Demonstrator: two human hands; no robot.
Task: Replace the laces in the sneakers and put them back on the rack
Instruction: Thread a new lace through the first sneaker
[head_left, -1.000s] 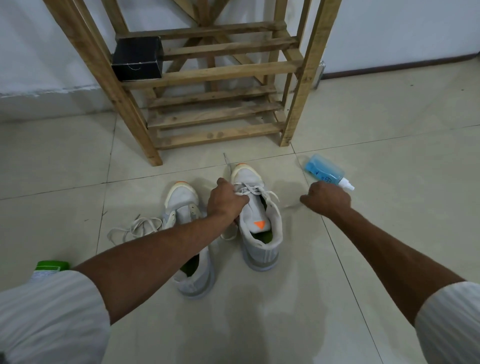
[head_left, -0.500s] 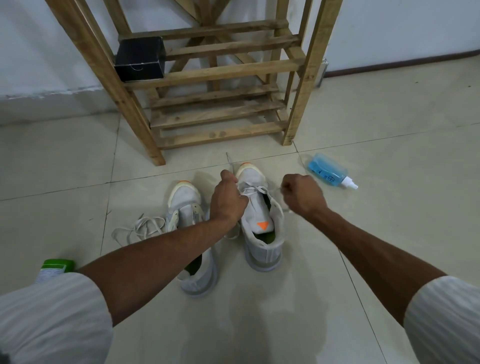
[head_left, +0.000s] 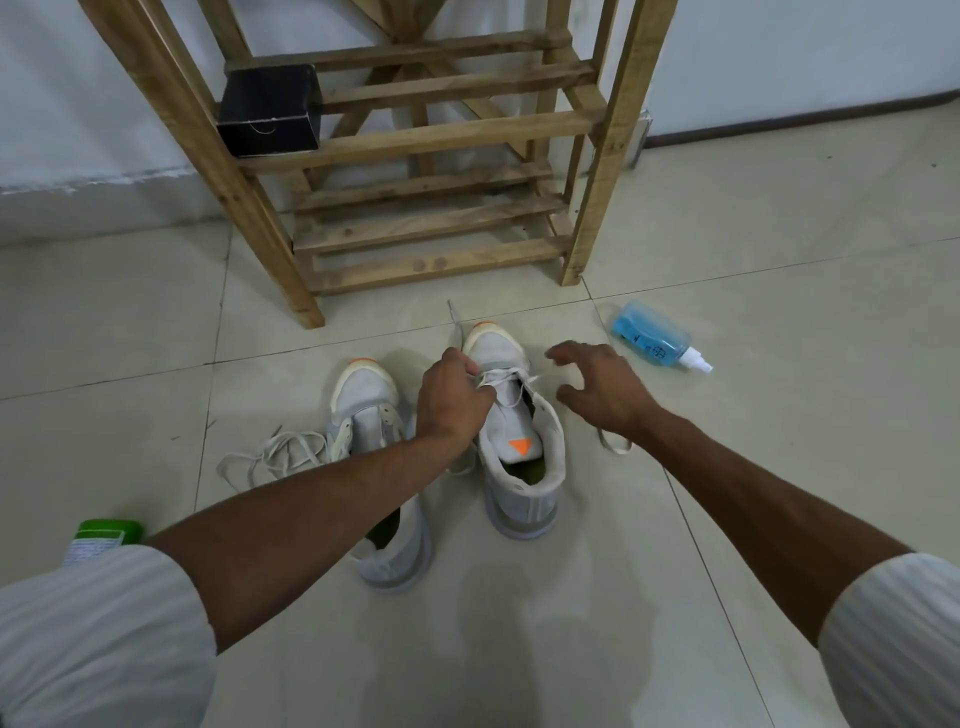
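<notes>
Two white sneakers stand side by side on the tiled floor, toes toward the wooden rack (head_left: 431, 140). The right sneaker (head_left: 519, 457) has an orange triangle on its tongue and a white lace (head_left: 506, 376) threaded near the toe. My left hand (head_left: 449, 402) pinches that lace at the sneaker's left side, one end running up toward the rack. My right hand (head_left: 602, 387) hovers just right of the sneaker, fingers spread, holding nothing. The left sneaker (head_left: 379, 467) lies partly under my left forearm, with a loose lace (head_left: 270, 452) piled at its left.
A blue spray bottle (head_left: 654, 340) lies on the floor right of my right hand. A green-capped container (head_left: 98, 540) sits at the lower left. A black box (head_left: 270, 111) rests on the rack's upper shelf. A lace end (head_left: 613, 441) shows under my right wrist.
My right hand was curled in a fist, moved in toward the right sneaker, and has now spread its fingers. My left hand stays pinching the lace.
</notes>
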